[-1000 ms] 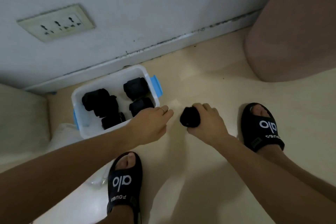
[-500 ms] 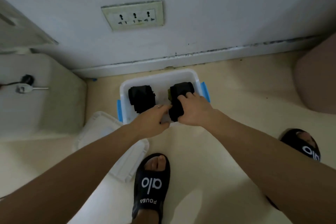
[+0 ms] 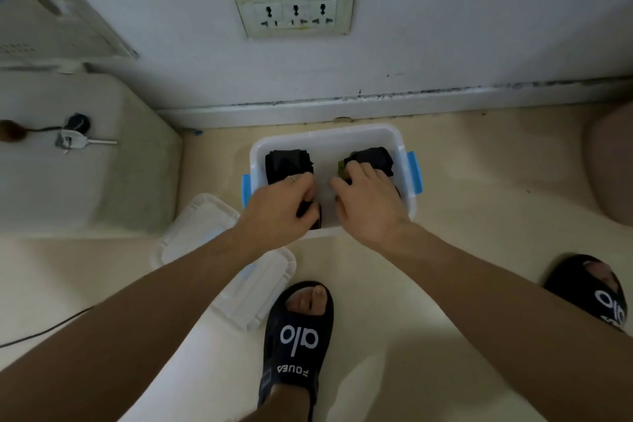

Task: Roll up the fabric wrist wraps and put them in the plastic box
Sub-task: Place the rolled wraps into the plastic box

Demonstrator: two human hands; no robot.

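Where floor meets grey wall: white plastic box, open, blue latches at both short ends, set close to the skirting. Inside, black rolled wrist wraps: one roll at far left, one at far right with a small green patch at its near edge, others partly hidden under the hands. Left hand over the near left part of the box, fingers curled down around a dark wrap at the near wall; ring on one finger; grip closed around that roll. Right hand over the near right part of the box, fingers reaching onto the far-right roll, thumb pointing toward the left hand; whether grip is pinching fabric or merely resting on it, cannot tell. Box lid, white with blue detail, flat on the floor just left of and nearer than the box, partly beneath the left forearm. Triple wall socket directly above the box. Black slide sandal, white lettering, worn, near centre bottom; second sandal at right edge. Pale block at left, carrying a small metal fitting and a dark cord. Thin cable across the floor, lower left. Rounded brownish object, right edge, identity unclear.
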